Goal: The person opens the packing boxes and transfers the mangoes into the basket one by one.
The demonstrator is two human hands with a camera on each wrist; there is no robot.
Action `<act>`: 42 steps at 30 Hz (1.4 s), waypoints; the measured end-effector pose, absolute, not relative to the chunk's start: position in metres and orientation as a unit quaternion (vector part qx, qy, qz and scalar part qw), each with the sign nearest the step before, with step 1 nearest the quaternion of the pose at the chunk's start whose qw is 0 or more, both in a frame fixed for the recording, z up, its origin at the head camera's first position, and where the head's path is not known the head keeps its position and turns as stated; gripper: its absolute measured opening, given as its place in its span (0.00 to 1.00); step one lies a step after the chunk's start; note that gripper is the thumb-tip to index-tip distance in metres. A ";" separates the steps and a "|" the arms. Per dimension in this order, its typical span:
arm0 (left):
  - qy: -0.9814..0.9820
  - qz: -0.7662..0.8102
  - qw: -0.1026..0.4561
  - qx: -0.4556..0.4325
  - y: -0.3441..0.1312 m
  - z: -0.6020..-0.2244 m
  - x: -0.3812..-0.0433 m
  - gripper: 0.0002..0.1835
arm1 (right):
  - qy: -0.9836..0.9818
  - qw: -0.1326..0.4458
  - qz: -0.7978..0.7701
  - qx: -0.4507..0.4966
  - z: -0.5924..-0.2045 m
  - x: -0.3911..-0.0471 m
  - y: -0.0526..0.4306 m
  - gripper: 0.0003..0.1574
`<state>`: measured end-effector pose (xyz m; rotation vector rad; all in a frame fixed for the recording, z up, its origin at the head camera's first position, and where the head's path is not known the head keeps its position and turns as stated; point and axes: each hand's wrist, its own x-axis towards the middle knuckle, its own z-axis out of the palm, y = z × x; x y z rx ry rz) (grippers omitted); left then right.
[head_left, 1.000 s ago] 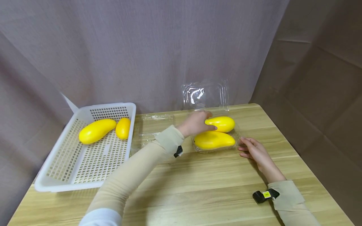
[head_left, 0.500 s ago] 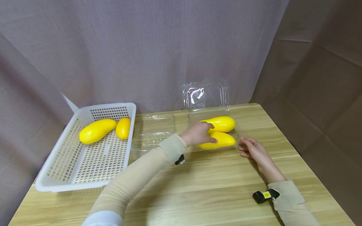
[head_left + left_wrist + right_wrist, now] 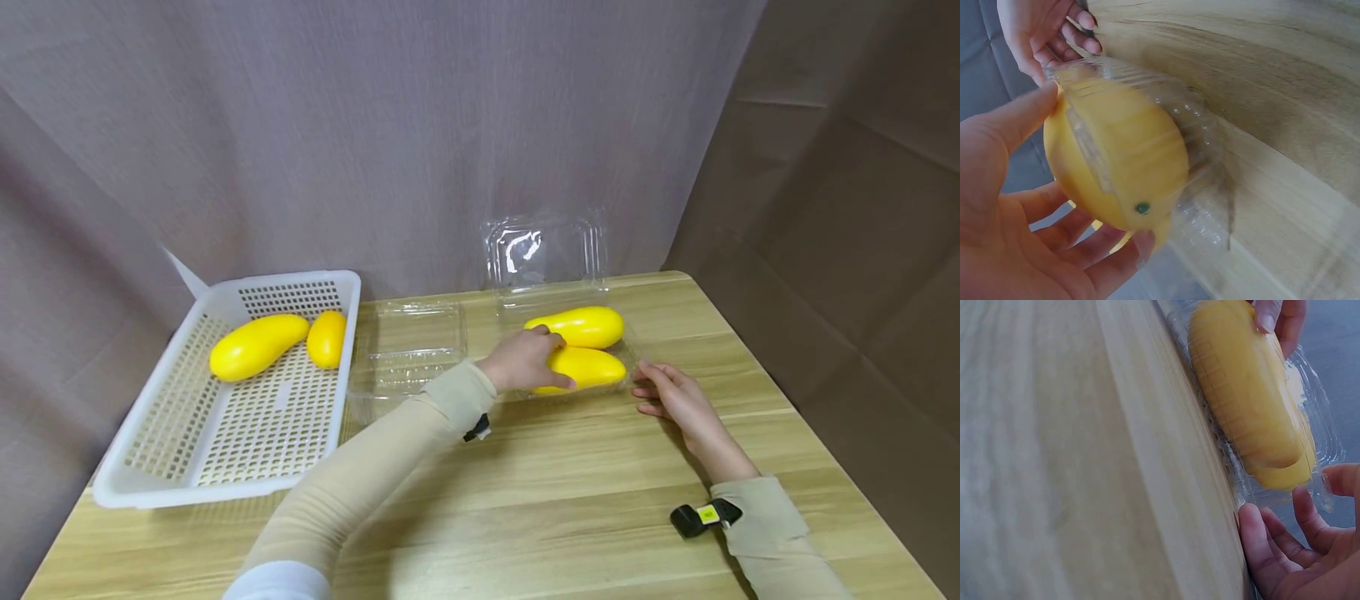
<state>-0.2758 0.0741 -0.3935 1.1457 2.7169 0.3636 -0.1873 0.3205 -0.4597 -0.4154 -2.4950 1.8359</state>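
Observation:
A clear plastic clamshell box (image 3: 551, 257) stands with its lid up at the back of the table, two yellow mangoes lying side by side in its base. My left hand (image 3: 521, 360) grips the near mango (image 3: 592, 367) at its left end, thumb and fingers on opposite sides. In the left wrist view this mango (image 3: 1116, 150) shows a green stem spot behind the clear wall. The far mango (image 3: 588, 327) lies behind it, touching it or nearly so. At the box's right end, my right hand (image 3: 678, 404) pinches the rim between thumb and fingers.
A white perforated basket (image 3: 225, 496) at left holds two more mangoes (image 3: 258, 346). Between basket and box lies another open clear plastic container (image 3: 412, 333). A grey curtain (image 3: 420, 150) hangs behind the wooden table (image 3: 570, 517).
My left hand has moved from the far mango toward me onto the near one, which has shifted slightly right. The right hand has stayed at the box's rim.

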 end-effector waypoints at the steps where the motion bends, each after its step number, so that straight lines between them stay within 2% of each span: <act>1: 0.910 0.124 0.089 0.385 0.074 -0.394 -0.276 0.40 | -0.798 0.009 0.587 -0.133 -0.460 -0.187 0.321 0.45; 18: 0.904 0.138 0.105 0.390 0.075 -0.402 -0.280 0.42 | -0.796 0.009 0.591 -0.127 -0.460 -0.187 0.321 0.46; 27: 0.901 0.138 0.108 0.397 0.075 -0.396 -0.280 0.38 | -0.797 0.007 0.590 -0.130 -0.460 -0.188 0.321 0.44; 42: 0.899 0.130 0.115 0.403 0.070 -0.378 -0.281 0.41 | -0.798 0.005 0.587 -0.135 -0.461 -0.188 0.320 0.42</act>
